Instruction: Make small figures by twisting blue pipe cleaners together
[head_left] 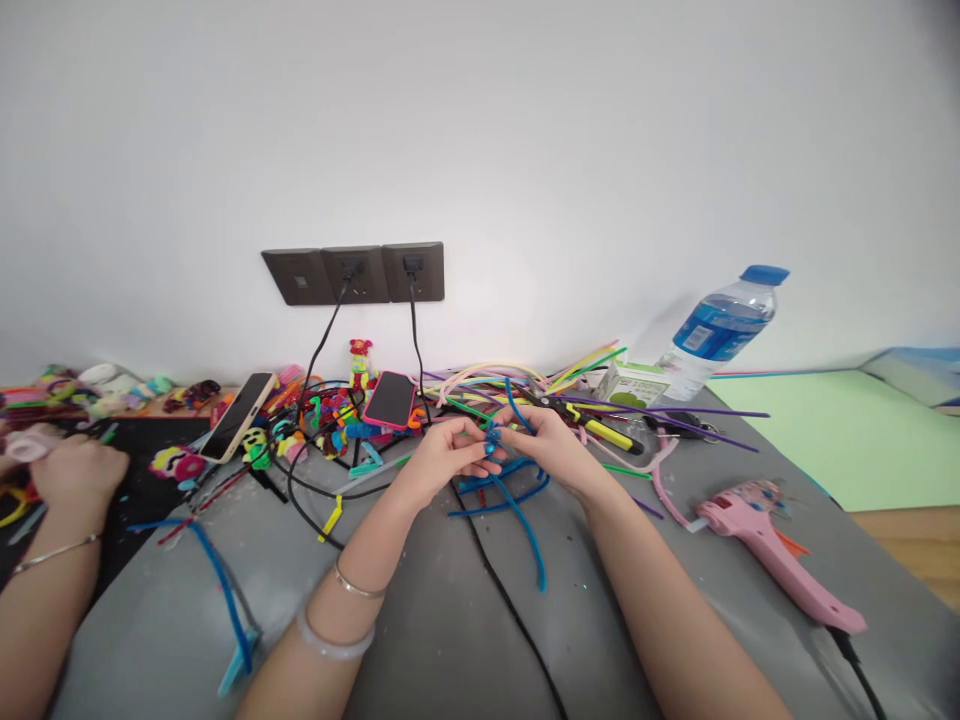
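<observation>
White wall runs behind a gray table (pixel 420 640) full of craft bits. My left hand (pixel 442 455) and right hand (pixel 551 445) meet near the table's far edge, fingers pinched tight on a blue fuzzy stick (pixel 517 505) that bends down toward me. I think the stick could slip or bend wrong, because its long end lies loose over a black cable (pixel 510 600) and might snag. A pile of colored sticks (pixel 517 385) and yellow pliers (pixel 604 425) crowd right behind my hands. A pink glue gun (pixel 772 545) lies by the right edge, a water bottle (pixel 720 330) at the far right. Another person's hand (pixel 75 470) works at the left edge.
</observation>
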